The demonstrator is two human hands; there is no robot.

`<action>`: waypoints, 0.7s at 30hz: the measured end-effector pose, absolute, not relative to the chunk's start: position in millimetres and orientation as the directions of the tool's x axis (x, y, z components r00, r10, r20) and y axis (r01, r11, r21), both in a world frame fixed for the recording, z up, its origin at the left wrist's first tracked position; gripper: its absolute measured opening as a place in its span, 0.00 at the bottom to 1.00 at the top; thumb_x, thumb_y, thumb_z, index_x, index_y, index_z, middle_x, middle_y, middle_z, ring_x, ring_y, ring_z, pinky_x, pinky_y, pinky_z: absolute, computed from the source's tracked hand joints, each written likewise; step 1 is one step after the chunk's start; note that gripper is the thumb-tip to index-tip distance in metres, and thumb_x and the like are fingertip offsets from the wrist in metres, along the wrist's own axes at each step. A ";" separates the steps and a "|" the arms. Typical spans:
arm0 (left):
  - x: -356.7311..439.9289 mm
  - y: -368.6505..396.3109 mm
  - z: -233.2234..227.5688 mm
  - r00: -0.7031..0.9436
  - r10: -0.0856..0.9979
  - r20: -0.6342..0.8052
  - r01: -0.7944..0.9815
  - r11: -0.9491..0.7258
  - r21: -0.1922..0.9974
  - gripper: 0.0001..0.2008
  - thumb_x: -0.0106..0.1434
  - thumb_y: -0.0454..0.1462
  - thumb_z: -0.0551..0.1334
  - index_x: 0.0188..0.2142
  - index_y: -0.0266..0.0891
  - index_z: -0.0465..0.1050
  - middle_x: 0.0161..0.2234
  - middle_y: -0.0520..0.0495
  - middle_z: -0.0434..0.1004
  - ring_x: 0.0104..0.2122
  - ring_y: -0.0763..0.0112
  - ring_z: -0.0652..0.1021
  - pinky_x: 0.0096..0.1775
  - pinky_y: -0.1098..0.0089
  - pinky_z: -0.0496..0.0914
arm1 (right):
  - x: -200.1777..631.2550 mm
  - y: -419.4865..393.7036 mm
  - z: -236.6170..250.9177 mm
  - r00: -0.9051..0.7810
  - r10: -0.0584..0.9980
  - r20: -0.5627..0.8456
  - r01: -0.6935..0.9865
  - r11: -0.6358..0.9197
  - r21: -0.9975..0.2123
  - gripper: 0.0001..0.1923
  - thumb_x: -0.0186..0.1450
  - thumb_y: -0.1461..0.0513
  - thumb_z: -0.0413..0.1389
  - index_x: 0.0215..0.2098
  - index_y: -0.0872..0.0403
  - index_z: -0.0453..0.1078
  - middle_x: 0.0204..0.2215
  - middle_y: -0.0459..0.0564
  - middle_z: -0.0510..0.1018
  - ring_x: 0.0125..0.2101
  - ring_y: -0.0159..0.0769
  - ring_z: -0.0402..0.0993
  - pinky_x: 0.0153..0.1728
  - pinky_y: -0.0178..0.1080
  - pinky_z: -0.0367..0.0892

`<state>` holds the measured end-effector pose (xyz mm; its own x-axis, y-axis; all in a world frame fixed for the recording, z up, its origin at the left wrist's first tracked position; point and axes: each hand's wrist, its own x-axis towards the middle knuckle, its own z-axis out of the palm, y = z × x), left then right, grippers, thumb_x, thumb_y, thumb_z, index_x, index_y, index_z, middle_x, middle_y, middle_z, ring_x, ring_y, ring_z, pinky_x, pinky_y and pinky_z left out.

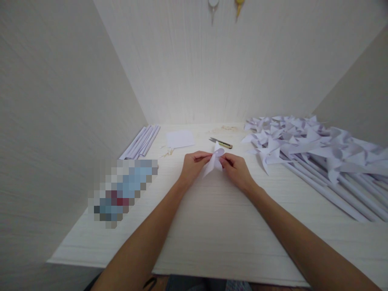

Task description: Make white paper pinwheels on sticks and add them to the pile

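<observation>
Between my two hands, above the middle of the white table, is a white paper pinwheel (217, 158) with curled blades. The fingers of my left hand (195, 163) pinch its left side. On the opposite side, my right hand (235, 166) grips it between thumb and fingers. Just beyond the pinwheel lies a pair of thread snips (222, 143) with a yellowish handle, apart from both hands. A flat white paper sheet (180, 139) rests beyond my left hand, with small pale scraps (167, 152) near its lower edge.
Many finished pinwheels (306, 141) on rolled paper sticks (330, 184) are heaped along the right side. Several rolled paper tubes (141, 141) lie at the back left. A blurred-out object (130, 188) sits at left. White walls enclose the table (212, 234); two small items (214, 3) hang on the back wall.
</observation>
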<state>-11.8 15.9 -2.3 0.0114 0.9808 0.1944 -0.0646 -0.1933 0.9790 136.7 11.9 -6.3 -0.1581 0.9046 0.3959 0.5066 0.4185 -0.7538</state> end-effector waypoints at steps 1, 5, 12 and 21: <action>-11.7 15.6 -2.0 0.007 0.982 0.189 -0.060 -0.189 0.980 0.03 0.46 0.32 0.64 0.23 0.38 0.77 0.25 0.49 0.78 0.29 0.72 0.75 0.37 0.70 0.68 | 136.5 11.9 -6.7 -0.157 0.906 0.394 0.499 0.417 -0.760 0.11 0.57 0.61 0.46 0.18 0.54 0.61 0.16 0.43 0.65 0.20 0.30 0.60 0.24 0.33 0.54; -10.9 14.5 -2.8 -0.002 0.986 0.168 -0.058 -0.168 0.984 0.03 0.45 0.33 0.65 0.23 0.38 0.77 0.25 0.49 0.78 0.28 0.72 0.75 0.37 0.69 0.68 | 136.1 11.2 -7.5 -0.146 0.903 0.403 0.482 0.421 -0.768 0.11 0.57 0.60 0.47 0.18 0.54 0.62 0.16 0.44 0.66 0.21 0.31 0.61 0.23 0.33 0.54; -9.2 14.1 -4.0 -0.063 0.993 0.096 -0.098 -0.101 0.990 0.04 0.43 0.34 0.66 0.22 0.37 0.77 0.23 0.50 0.77 0.24 0.74 0.74 0.31 0.72 0.68 | 133.3 7.8 -3.4 -0.148 0.917 0.370 0.447 0.396 -0.802 0.14 0.56 0.60 0.47 0.14 0.54 0.59 0.13 0.42 0.62 0.18 0.29 0.57 0.22 0.34 0.52; -9.4 17.0 -7.1 -0.074 0.994 0.080 -0.194 -0.093 0.977 0.08 0.41 0.38 0.67 0.22 0.36 0.75 0.21 0.51 0.75 0.22 0.76 0.71 0.28 0.73 0.66 | 124.8 10.2 -7.3 -0.126 0.959 0.254 0.151 0.271 -0.951 0.15 0.55 0.56 0.49 0.14 0.54 0.59 0.12 0.40 0.59 0.16 0.26 0.53 0.19 0.33 0.51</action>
